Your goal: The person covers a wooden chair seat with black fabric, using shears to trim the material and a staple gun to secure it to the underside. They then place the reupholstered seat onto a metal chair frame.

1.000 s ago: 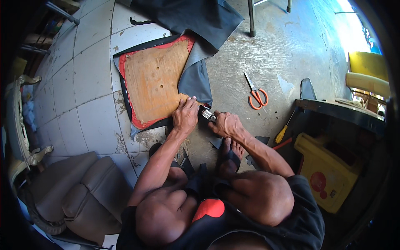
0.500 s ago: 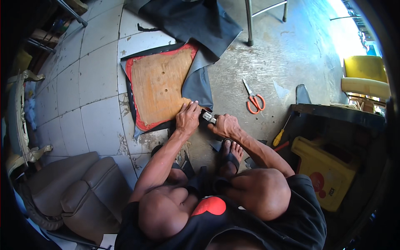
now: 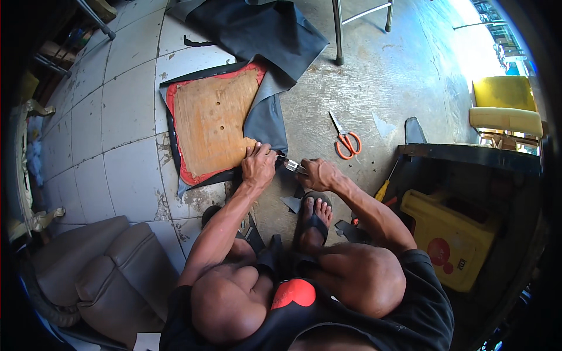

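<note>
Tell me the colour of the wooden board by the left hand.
Light orange-brown; the wooden board shows best in the head view, the only one.

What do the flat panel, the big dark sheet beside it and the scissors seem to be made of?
Flat panel: bare wood, probably plywood, going by its tan, streaky grain.
Dark sheet: smooth with a soft sheen, so perhaps faux leather; real leather can't be ruled out.
Scissors: shiny silvery metal blades; the handles are even orange, likely plastic or plastic-coated.

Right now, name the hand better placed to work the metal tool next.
Likely the right hand: it grips the metal tool, while the left hand rests at the wooden board.
</note>
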A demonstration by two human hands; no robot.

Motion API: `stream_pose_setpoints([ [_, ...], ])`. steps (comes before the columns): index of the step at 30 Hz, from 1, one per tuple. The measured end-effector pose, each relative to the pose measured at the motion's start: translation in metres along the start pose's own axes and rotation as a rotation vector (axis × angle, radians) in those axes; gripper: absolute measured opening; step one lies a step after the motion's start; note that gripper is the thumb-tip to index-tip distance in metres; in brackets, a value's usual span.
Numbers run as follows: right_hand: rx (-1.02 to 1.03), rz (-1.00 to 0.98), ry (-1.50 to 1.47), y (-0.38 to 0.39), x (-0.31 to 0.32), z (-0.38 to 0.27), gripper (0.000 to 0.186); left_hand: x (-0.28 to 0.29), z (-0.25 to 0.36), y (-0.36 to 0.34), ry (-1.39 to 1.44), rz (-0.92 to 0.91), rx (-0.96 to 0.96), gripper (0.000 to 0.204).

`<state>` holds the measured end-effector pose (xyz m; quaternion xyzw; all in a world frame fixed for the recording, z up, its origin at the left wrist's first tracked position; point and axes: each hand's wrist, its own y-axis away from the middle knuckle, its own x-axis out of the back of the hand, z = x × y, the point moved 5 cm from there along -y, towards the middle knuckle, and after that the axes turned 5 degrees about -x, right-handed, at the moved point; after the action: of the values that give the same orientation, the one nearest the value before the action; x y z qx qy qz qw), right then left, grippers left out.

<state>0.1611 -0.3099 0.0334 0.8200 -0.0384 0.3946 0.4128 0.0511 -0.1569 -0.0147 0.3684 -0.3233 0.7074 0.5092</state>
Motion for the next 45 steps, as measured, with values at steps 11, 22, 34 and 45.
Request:
stream_pose_setpoints([
  [11,0.045,-0.005,0.094,-0.025,-0.001,-0.009,0.043,0.003,-0.001,-0.001,-0.035,0.100,-0.130,0.013],
  [22,0.079,-0.031,0.086,-0.006,0.009,0.019,0.034,0.019,0.012,-0.020,-0.002,0.119,0.059,0.011],
  [34,0.115,-0.030,0.190,-0.040,0.017,0.002,0.041,0.022,0.009,-0.009,0.015,0.126,-0.045,0.014],
  [45,0.268,-0.006,0.178,-0.038,0.043,0.015,0.028,0.014,-0.001,-0.020,0.095,0.207,-0.013,0.007],
])
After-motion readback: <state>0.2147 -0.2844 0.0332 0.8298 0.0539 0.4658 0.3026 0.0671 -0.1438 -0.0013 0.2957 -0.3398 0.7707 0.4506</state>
